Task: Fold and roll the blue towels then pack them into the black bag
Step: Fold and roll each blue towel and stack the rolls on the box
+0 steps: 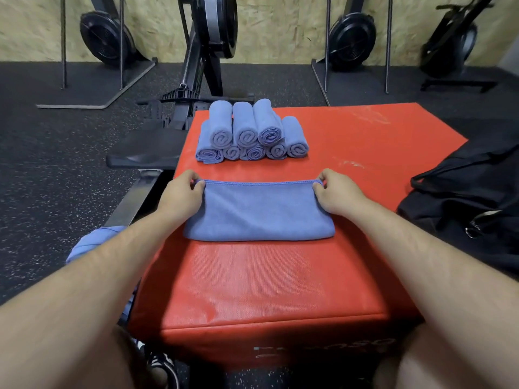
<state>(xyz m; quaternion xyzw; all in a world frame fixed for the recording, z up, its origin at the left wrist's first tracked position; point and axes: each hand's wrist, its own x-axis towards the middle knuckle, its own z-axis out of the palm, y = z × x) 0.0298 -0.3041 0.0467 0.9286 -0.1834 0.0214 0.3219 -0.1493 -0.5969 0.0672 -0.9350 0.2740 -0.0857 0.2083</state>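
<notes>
A blue towel [259, 213], folded into a flat rectangle, lies across the middle of the red box [261, 279]. My left hand [182, 192] pinches its far left corner. My right hand [334, 192] pinches its far right corner. Behind the towel, several rolled blue towels [251, 133] are stacked in two layers near the box's far edge. The black bag [466, 197] lies slumped on the floor to the right of the box, its straps loose. More blue cloth [92, 242] shows under my left forearm, left of the box.
A rowing machine's seat and rail [143, 155] run along the left side of the box. More black exercise machines [351, 37] stand against the far wall on dark rubber flooring. My knees and a shoe [163, 366] are at the bottom edge.
</notes>
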